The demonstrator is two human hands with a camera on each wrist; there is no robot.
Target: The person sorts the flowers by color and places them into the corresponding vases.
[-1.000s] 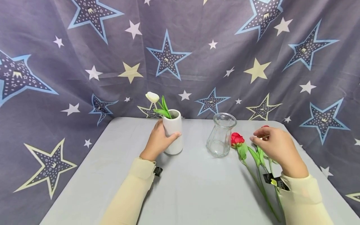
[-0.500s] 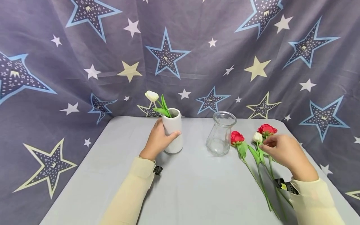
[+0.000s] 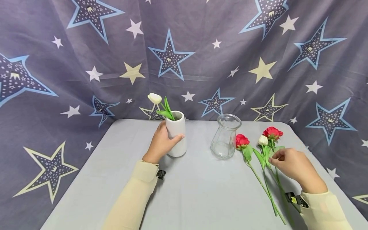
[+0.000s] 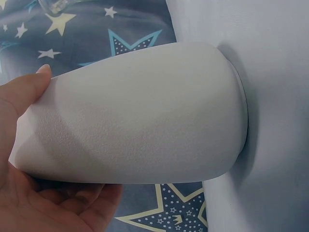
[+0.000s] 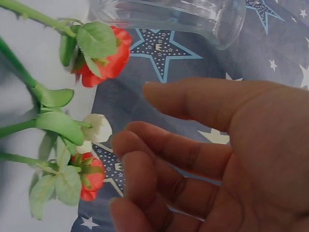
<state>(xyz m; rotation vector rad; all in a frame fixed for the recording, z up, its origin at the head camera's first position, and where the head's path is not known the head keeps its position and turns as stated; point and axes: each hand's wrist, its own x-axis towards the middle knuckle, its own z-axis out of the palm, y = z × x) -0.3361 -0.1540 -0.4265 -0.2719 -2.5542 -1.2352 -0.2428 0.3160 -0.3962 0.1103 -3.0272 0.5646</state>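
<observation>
My left hand (image 3: 164,142) grips a white vase (image 3: 177,135) that stands upright on the table, its thumb across the front. In the left wrist view the fingers (image 4: 99,208) curl round the upper part of the vase. A white tulip (image 3: 155,98) with green leaves leans out of its mouth to the left. My right hand (image 3: 296,166) hovers over the flower stems, its fingers loosely bent. The right wrist view shows a gap between thumb and fingers, with nothing held. Below and ahead of it lie a white tulip (image 3: 263,140), a red rose (image 3: 272,132) and another red rose (image 3: 242,140).
A clear glass vase (image 3: 225,139) stands upright between the white vase and the lying flowers. The grey-white table (image 3: 201,195) ends at the back against a purple-grey cloth (image 3: 201,64) printed with stars.
My right hand has moved back towards me and a little to the right, baring the flower heads it partly covered. The left hand and white vase have stayed in place.
</observation>
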